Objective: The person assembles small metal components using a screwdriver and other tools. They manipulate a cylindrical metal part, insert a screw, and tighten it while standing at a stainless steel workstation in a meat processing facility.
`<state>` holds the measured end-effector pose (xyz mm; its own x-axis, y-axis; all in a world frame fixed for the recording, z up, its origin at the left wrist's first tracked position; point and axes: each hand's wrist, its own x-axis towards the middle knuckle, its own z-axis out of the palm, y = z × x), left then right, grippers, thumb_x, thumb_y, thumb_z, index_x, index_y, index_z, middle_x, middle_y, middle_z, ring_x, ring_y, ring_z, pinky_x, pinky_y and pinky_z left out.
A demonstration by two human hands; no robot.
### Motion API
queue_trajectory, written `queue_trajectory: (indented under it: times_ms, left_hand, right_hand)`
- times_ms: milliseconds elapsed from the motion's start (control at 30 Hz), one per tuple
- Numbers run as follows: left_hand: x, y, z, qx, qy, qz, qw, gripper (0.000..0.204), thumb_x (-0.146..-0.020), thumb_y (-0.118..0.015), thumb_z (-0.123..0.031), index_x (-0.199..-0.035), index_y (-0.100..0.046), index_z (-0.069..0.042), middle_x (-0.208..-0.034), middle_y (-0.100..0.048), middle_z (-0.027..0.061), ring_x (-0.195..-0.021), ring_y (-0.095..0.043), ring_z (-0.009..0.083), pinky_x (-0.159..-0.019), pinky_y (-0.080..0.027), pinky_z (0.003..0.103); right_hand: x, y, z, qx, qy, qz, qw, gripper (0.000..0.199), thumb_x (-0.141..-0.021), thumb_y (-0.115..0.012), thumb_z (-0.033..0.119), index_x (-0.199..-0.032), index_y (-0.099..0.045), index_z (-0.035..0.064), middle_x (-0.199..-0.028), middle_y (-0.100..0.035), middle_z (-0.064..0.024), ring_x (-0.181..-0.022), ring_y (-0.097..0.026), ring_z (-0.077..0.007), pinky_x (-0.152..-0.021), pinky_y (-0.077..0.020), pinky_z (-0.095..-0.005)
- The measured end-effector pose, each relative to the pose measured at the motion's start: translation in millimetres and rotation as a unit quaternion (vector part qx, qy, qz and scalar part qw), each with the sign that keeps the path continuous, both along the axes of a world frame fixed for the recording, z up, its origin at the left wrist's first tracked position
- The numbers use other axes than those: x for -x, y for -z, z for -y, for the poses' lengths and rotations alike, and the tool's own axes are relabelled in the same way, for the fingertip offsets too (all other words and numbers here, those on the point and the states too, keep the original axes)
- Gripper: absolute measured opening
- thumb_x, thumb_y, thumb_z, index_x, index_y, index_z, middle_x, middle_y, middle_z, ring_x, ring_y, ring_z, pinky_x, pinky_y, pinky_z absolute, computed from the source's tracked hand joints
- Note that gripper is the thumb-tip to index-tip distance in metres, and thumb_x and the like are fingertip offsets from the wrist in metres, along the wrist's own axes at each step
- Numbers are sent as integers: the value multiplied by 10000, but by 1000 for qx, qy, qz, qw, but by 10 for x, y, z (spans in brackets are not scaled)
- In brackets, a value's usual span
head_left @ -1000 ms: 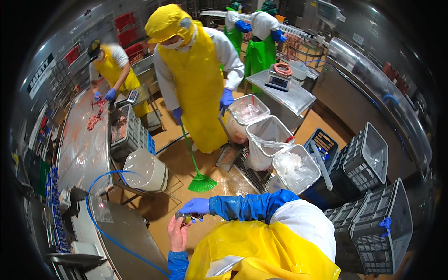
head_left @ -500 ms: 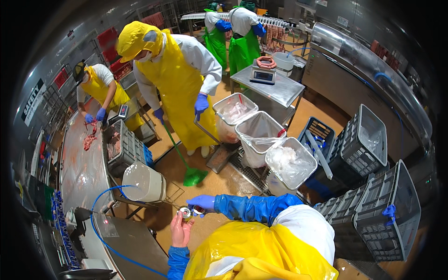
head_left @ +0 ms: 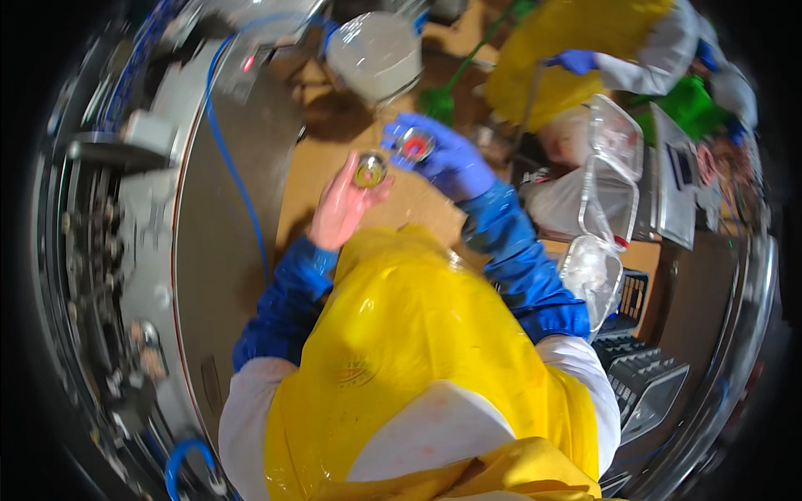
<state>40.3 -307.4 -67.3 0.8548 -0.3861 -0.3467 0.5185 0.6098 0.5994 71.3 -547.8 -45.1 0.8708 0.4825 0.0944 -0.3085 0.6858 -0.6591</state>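
Brown floor and a long grey steel counter (head_left: 221,250) fill the ground I see below the hands, with a blue hose (head_left: 236,179) running along the counter's edge.

My left hand (head_left: 344,204) is bare, its fingers (head_left: 368,190) curled up around one small round yellowish piece (head_left: 370,171) held at the fingertips. My right hand (head_left: 447,159) wears a blue glove; its fingers (head_left: 399,138) close around one small round piece with a red centre (head_left: 415,147). The two pieces sit just beside each other, apart by a narrow gap. What they are exactly I cannot tell; they are small and blurred.

Below the fingers come my blue sleeves (head_left: 518,259) and the yellow apron (head_left: 418,351) over white.

Above the fingers stands one round pale tub (head_left: 373,54) on the floor; its contents look whitish, but I cannot make them out. To the right of the fingers I count three clear plastic-lined bins (head_left: 614,179) in a row, each holding pale whitish material. Further down on that side sit two dark slatted crates (head_left: 643,376); what is in them is hidden.

Beyond the right fingers, one other person in a yellow apron (head_left: 576,37) holds a green broom (head_left: 443,100) with a blue-gloved hand (head_left: 576,60).
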Motion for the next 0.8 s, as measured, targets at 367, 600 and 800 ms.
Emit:
queue_trajectory:
  times_ms: [367, 600, 800]
  left_hand:
    - [429, -894, -376, -490, -117, 322, 801, 358, -916, -724, 10, -1263, -685, -67, -751, -599, -43, -591, -464, 18, -546, -444, 217]
    - [346, -667, -470, -517, -86, 236, 818, 376, -940, -815, -102, -1290, -696, -30, -822, -661, -37, -739, -576, 26, -656, -481, 225]
    - [236, -438, -593, -376, -74, 144, 912, 259, -1020, -728, -90, -1258, -690, 4, -1078, -710, 15, -932, -654, 51, -767, -534, 221]
  right_hand:
    - [-147, -265, -648, 229, -48, 96, 968, 672, -945, -755, 41, -1551, -465, 12, -1401, -640, -137, -1236, -653, -213, -1060, -544, -344]
    - [-151, -223, -1010, 341, -112, 50, 932, 486, -956, -820, 186, -1361, -631, -5, -1052, -716, -59, -844, -677, -115, -772, -571, -279]
    - [-150, -44, -922, 287, -145, 74, 944, 403, -1098, -618, 222, -1415, -584, -25, -1034, -712, -71, -853, -686, -126, -803, -574, -277]
